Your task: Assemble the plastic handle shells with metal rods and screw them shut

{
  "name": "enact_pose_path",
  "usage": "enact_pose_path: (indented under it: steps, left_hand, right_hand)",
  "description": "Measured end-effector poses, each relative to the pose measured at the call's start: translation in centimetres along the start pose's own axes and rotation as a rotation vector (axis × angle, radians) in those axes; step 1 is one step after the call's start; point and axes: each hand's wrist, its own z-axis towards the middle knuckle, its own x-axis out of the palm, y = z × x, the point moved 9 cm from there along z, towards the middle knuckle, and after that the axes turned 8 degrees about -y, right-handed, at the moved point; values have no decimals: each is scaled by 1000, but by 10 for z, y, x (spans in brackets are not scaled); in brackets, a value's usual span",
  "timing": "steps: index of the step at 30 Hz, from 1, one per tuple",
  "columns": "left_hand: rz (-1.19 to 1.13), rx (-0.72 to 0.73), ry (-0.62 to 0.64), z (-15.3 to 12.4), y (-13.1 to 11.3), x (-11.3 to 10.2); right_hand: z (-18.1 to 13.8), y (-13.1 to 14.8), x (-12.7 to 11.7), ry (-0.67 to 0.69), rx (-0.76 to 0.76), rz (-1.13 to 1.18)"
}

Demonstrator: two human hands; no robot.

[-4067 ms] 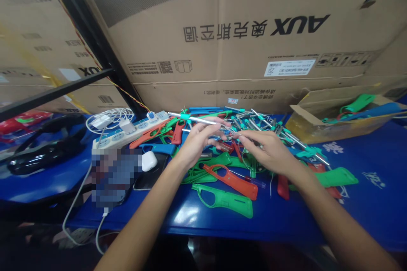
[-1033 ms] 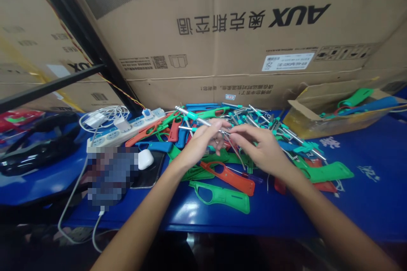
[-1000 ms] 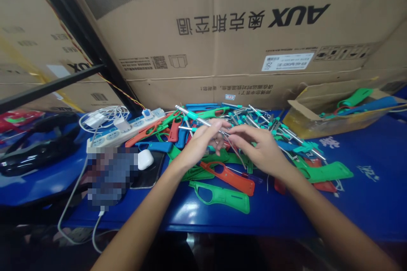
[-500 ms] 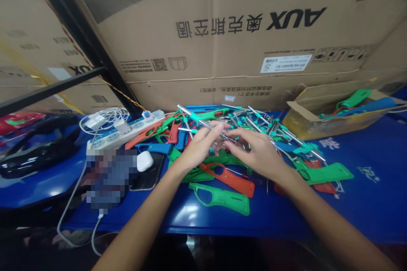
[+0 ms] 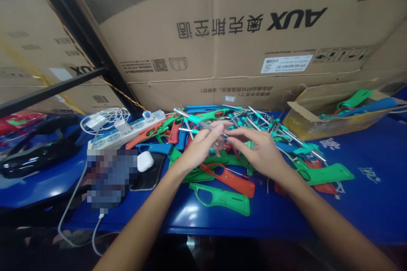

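Observation:
My left hand [image 5: 203, 144] is closed round a lighter nozzle assembly [image 5: 187, 115], a metal tube with a teal collar that points up and left. At its near end my right hand [image 5: 260, 148] pinches with thumb and forefinger; the exact spot gripped is too small to make out. Under and behind both hands spreads a heap of similar metal-tube assemblies [image 5: 291, 135] with teal parts and thin wires. Close to my wrists lie a green lighter casing half [image 5: 229, 201] and an orange-red casing half [image 5: 237, 182]. Another green casing half [image 5: 330, 173] lies right of my right wrist.
An open cardboard box [image 5: 346, 123] with coloured casings stands at the right. On the left are a white power strip [image 5: 127, 131], a cable coil, a white earbud case [image 5: 145, 161] and a pixelated device. A large carton [image 5: 222, 59] rises behind the blue table [image 5: 280, 220].
The far end of the tube in my left hand has shifted slightly left and down. My right fingertips have moved slightly, and the wire seen by them shows less now.

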Motion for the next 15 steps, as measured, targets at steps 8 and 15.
enact_pose_path:
  steps: [8,15]
  left_hand:
    - [27,-4,45,0,5,7]
    - [40,-16,-3,0,6,2]
  right_hand:
    - [-3,-11,-2,-81,85,122]
    - [-1,-8,-5,-140,81,65]
